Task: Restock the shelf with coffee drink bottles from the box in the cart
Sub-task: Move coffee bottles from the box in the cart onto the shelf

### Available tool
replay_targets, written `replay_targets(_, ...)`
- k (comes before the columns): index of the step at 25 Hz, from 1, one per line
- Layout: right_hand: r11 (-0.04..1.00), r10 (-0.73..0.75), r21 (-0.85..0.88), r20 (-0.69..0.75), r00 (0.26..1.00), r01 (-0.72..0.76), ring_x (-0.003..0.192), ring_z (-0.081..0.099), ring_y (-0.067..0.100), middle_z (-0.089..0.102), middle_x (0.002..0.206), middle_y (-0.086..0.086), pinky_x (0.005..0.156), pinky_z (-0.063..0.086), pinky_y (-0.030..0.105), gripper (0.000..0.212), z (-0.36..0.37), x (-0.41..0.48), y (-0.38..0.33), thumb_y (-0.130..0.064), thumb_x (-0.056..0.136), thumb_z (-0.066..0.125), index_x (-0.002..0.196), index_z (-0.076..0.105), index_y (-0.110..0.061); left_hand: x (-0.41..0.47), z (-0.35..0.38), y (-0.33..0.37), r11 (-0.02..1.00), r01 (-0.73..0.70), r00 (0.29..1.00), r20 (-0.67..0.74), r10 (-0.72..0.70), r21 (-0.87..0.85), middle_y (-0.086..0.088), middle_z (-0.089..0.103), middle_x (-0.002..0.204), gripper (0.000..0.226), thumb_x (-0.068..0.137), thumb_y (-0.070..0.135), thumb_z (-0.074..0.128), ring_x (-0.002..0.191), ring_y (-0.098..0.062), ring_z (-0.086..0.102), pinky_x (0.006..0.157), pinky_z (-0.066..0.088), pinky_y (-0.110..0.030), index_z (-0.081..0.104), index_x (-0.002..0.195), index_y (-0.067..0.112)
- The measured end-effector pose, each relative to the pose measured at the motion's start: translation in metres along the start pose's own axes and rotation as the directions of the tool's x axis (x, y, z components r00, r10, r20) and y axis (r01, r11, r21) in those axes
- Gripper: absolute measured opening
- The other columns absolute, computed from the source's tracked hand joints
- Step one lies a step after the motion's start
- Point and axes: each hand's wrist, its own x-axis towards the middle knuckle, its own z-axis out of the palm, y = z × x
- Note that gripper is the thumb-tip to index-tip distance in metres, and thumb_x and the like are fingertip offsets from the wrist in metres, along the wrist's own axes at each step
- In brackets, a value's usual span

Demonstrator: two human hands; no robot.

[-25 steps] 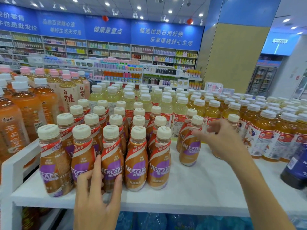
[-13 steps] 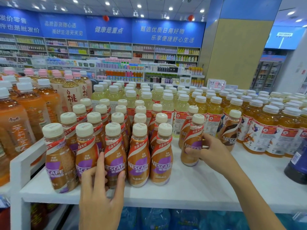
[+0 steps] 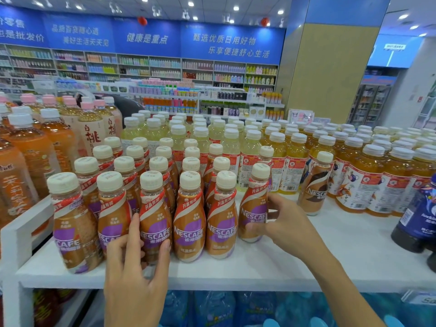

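Rightmost NESCAFE bottle point(image 3: 253, 208) has slid left, closing on the front row point(image 3: 190, 220); my right grip point(image 3: 283, 227) curls round its purple label. My left grip point(image 3: 136, 279) pinches the third front-row bottle point(image 3: 154, 220), red band 开盖有奖, standing on the white shelf point(image 3: 306, 263).

A long blue wall banner with white lettering point(image 3: 146, 38) is mounted above white wall shelving point(image 3: 165, 69) stocked with small bottles. A broad mustard-yellow square pillar point(image 3: 330, 72) is noted at right, a glass-door chiller cabinet point(image 3: 370, 102) beyond it. Lighting is supplied by round recessed ceiling spotlights point(image 3: 191, 4), all lit.
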Motion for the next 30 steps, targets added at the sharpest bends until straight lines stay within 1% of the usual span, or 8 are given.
replay_targets(5, 0.998, -0.053, 0.017, -0.045, 0.998, 0.054, 0.114, 0.062, 0.014, 0.065, 0.128, -0.005, 0.095, 0.049, 0.029, 0.064, 0.018, 0.039, -0.004, -0.016, 0.080, 0.084, 0.136, 0.053, -0.022, 0.000, -0.001, -0.001, 1.000, 0.003, 1.000, 0.012, -0.004, 0.017, -0.005, 0.045, 0.102, 0.071, 0.085, 0.025, 0.076, 0.078, -0.024, 0.053, 0.070, 0.049, -0.033, 0.047, 0.146, 0.004)
replay_targets(8, 0.994, -0.100, -0.050, -0.064, 0.993, 0.097, 0.118, 0.062, 0.019, 0.065, 0.129, -0.003, 0.097, 0.051, 0.034, 0.060, 0.032, 0.060, -0.008, -0.018, 0.084, 0.079, 0.136, 0.050, -0.020, 0.003, -0.001, 0.000, 1.000, 0.001, 0.999, 0.033, -0.001, 0.001, -0.004, 0.044, 0.102, 0.071, 0.086, 0.039, 0.064, 0.076, -0.022, 0.052, 0.067, 0.051, -0.032, 0.048, 0.146, 0.004)
replay_targets(10, 0.987, -0.123, -0.114, -0.095, 0.988, 0.112, 0.111, 0.065, 0.021, 0.067, 0.126, 0.000, 0.097, 0.054, 0.041, 0.057, 0.038, 0.071, -0.009, -0.019, 0.084, 0.078, 0.134, 0.050, -0.020, 0.005, -0.002, 0.001, 1.000, 0.006, 0.999, 0.039, -0.006, -0.005, -0.004, 0.045, 0.102, 0.073, 0.086, 0.044, 0.057, 0.074, -0.022, 0.053, 0.066, 0.052, -0.032, 0.049, 0.145, 0.004)
replay_targets(12, 0.984, -0.114, -0.150, -0.123, 0.986, 0.095, 0.107, 0.067, 0.024, 0.069, 0.121, 0.003, 0.095, 0.055, 0.048, 0.055, 0.041, 0.081, -0.009, -0.022, 0.083, 0.078, 0.131, 0.052, -0.018, 0.005, -0.002, 0.001, 1.000, 0.002, 0.999, 0.044, -0.002, 0.006, -0.006, 0.046, 0.102, 0.073, 0.085, 0.046, 0.055, 0.074, -0.023, 0.053, 0.067, 0.052, -0.032, 0.049, 0.145, 0.004)
replay_targets(16, 0.982, -0.068, -0.186, -0.158, 0.985, 0.038, 0.112, 0.065, 0.029, 0.068, 0.124, 0.006, 0.097, 0.053, 0.053, 0.054, 0.043, 0.096, -0.012, -0.028, 0.084, 0.077, 0.130, 0.050, -0.018, 0.005, -0.002, 0.002, 1.000, 0.025, 0.998, 0.053, -0.025, 0.008, -0.008, 0.049, 0.101, 0.073, 0.085, 0.047, 0.055, 0.074, -0.020, 0.051, 0.067, 0.049, -0.029, 0.051, 0.144, 0.003)
replay_targets(23, 0.985, -0.082, -0.158, -0.106, 0.991, 0.065, 0.116, 0.063, 0.025, 0.066, 0.128, 0.005, 0.099, 0.053, 0.044, 0.052, 0.035, 0.105, -0.014, -0.019, 0.086, 0.076, 0.132, 0.053, -0.015, 0.007, 0.002, 0.000, 1.000, -0.001, 0.999, 0.044, 0.000, 0.026, -0.007, 0.048, 0.095, 0.072, 0.084, 0.045, 0.056, 0.070, -0.022, 0.050, 0.064, 0.047, -0.029, 0.054, 0.140, -0.001)
replay_targets(27, 0.992, -0.115, -0.071, -0.090, 0.989, 0.109, 0.116, 0.062, 0.020, 0.066, 0.130, 0.002, 0.096, 0.050, 0.033, 0.057, 0.032, 0.100, -0.009, -0.014, 0.086, 0.076, 0.138, 0.054, -0.017, 0.005, 0.004, 0.000, 0.999, -0.010, 0.999, 0.039, 0.008, 0.032, -0.010, 0.050, 0.095, 0.072, 0.083, 0.045, 0.057, 0.070, -0.021, 0.049, 0.063, 0.046, -0.028, 0.055, 0.138, -0.002)
replay_targets(30, 0.992, -0.120, -0.035, -0.053, 0.991, 0.119, 0.115, 0.062, 0.018, 0.067, 0.129, -0.001, 0.096, 0.051, 0.034, 0.058, 0.030, 0.101, -0.013, -0.014, 0.083, 0.078, 0.137, 0.057, -0.021, 0.006, 0.004, -0.001, 0.999, -0.018, 0.999, 0.050, 0.016, 0.037, -0.012, 0.050, 0.094, 0.073, 0.083, 0.045, 0.056, 0.071, -0.020, 0.049, 0.064, 0.045, -0.028, 0.055, 0.137, -0.003)
